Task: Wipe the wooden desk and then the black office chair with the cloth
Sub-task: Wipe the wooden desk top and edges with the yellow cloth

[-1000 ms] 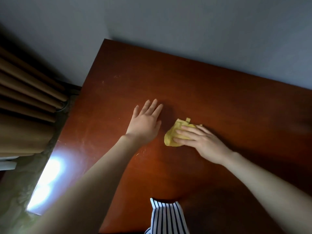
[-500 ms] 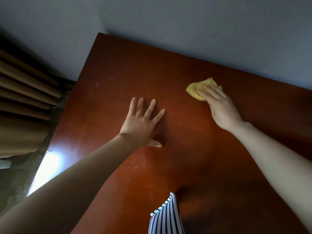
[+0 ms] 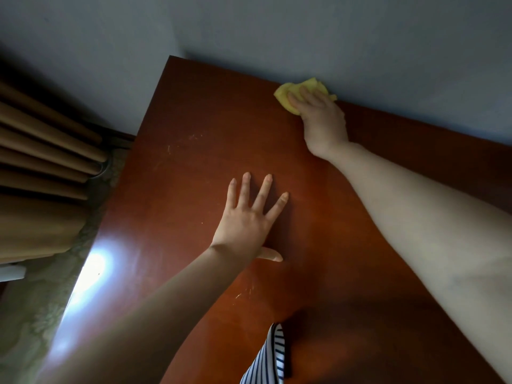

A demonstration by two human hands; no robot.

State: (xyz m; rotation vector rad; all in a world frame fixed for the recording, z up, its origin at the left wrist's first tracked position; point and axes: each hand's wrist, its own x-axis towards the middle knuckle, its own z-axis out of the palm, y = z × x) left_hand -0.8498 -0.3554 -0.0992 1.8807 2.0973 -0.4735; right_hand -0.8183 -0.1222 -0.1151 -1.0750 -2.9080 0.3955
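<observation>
Reddish-brown wood fills most of the view: the desk (image 3: 194,162) runs back to a grey-blue wall (image 3: 277,29). The left hand (image 3: 246,225) lies palm down on the desk top, its four fingers (image 3: 264,189) straight and fanned apart, pointing toward the wall, the thumb (image 3: 270,254) stuck out sideways to the right; it holds nothing. Well beyond those fingertips and off to the thumb side, the right hand (image 3: 321,117) reaches to the back edge of the desk, where the wood meets the wall. Its fingers (image 3: 307,95) lie close together on top of the yellow cloth (image 3: 285,97), pressing it onto the wood, not wrapped round it. The cloth is bunched; it shows past the fingertips, right against the foot of the wall, and spills out on both sides of the fingers. A patch of glare (image 3: 94,267) lies on the desk's left edge, out past the little-finger side of the left hand. Brown curtain folds (image 3: 41,162) hang farther off on that same side, above a pale patterned floor (image 3: 33,314). A striped garment (image 3: 266,358) shows at the bottom, back behind the left wrist, between the two forearms.
</observation>
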